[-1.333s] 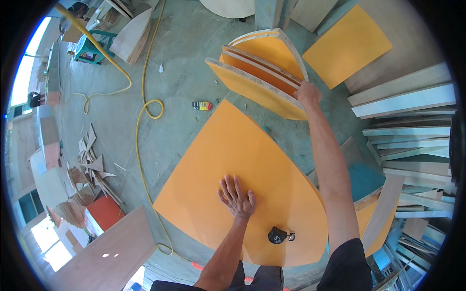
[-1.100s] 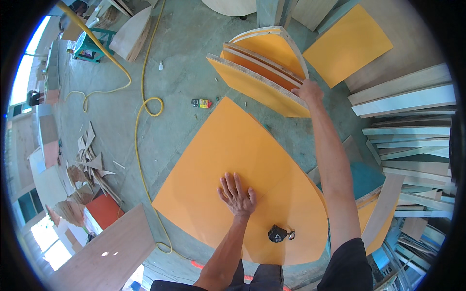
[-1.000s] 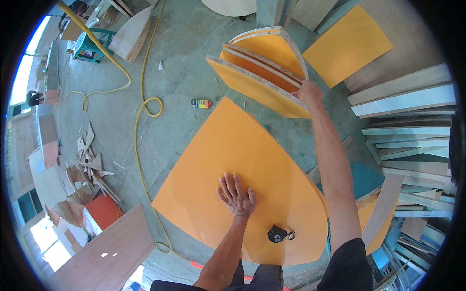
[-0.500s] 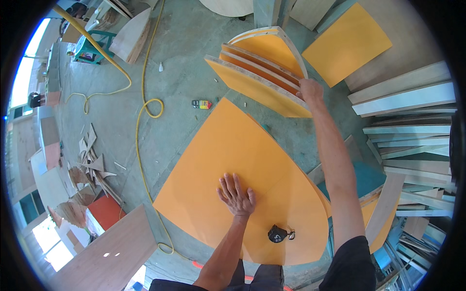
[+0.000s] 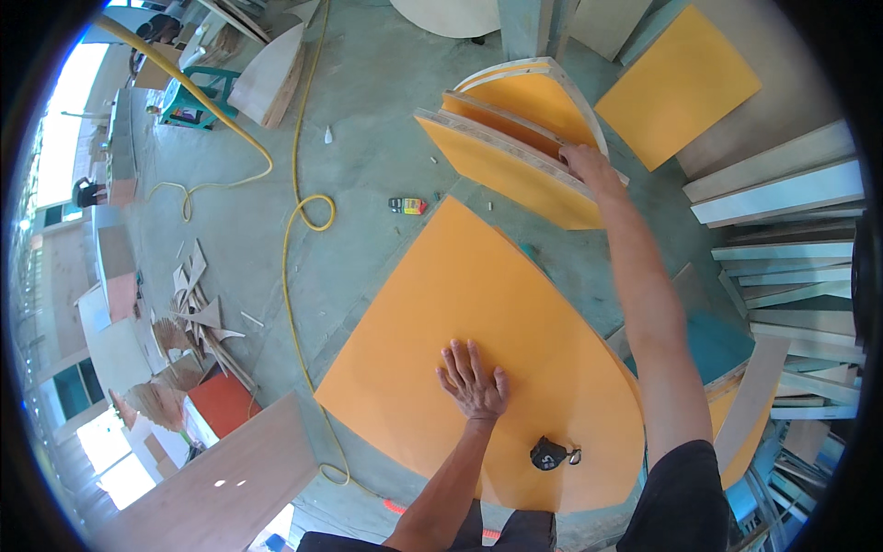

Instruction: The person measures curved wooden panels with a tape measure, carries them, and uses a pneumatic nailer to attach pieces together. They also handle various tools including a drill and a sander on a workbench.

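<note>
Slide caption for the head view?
Left hand flat on large orange panel, right hand at upright orange boards beyond.

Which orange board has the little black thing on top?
The big board lying flat under the left hand. Only it visibly carries the black object; the orange boards at the right hand stand on edge.

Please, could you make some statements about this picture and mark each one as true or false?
1. The left hand lies flat on the large orange panel. True.
2. The right hand hangs away from everything. False: it grips an edge among the standing orange panels.
3. A small black object lies on the large orange panel. True.
4. The yellow hose lies right of the large orange panel. False: it runs along the left.
</note>
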Motion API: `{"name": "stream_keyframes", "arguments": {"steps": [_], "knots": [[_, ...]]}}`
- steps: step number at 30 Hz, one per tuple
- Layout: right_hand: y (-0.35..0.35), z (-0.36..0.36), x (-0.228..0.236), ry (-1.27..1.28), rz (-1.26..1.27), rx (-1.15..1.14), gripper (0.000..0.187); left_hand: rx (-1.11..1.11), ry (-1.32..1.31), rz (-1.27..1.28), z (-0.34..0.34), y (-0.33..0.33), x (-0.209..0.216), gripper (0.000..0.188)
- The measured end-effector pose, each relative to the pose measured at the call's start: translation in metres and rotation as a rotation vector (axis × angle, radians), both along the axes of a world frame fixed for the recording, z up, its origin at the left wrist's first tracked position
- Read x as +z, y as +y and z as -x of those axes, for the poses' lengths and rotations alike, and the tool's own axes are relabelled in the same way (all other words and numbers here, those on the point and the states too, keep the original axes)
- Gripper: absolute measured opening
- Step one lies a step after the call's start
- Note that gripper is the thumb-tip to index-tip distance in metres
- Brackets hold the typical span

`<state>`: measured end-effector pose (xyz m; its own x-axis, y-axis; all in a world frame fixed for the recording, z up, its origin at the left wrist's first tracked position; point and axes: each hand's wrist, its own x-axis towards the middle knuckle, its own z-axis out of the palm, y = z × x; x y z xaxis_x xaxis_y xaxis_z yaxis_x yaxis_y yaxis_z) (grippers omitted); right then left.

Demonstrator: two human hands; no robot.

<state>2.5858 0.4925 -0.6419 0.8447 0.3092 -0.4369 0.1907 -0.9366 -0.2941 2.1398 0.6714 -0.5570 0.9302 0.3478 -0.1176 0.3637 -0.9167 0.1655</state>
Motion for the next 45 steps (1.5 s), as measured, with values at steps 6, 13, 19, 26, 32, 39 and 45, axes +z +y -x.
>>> {"name": "stream_keyframes", "arguments": {"steps": [6,13,19,26,32,39,45], "knots": [[0.019,0.0,0.007,0.113,-0.015,0.166,0.026,0.018,-0.021,0.022,0.0,0.004,0.002,0.069],[0.02,0.012,0.02,-0.047,0.032,0.229,0.024,0.015,-0.013,0.026,0.001,-0.001,0.004,0.069],[0.0,0.019,0.075,-0.142,-0.228,0.096,0.025,0.008,-0.055,0.016,0.002,0.001,0.003,0.068],[-0.044,0.027,0.196,-0.106,-0.334,0.021,0.03,0.023,-0.014,0.033,0.004,-0.001,0.001,0.07],[-0.071,0.08,0.352,-0.214,-0.386,-0.027,0.028,0.013,-0.037,0.037,0.002,0.003,0.004,0.071],[-0.156,0.224,0.463,-0.483,-0.334,-0.385,0.029,-0.166,-0.544,0.068,-0.185,0.051,0.031,0.072],[-0.222,0.36,0.514,-0.578,-0.182,-0.653,0.032,0.314,-0.055,0.618,-0.306,0.107,-0.012,0.097]]}}
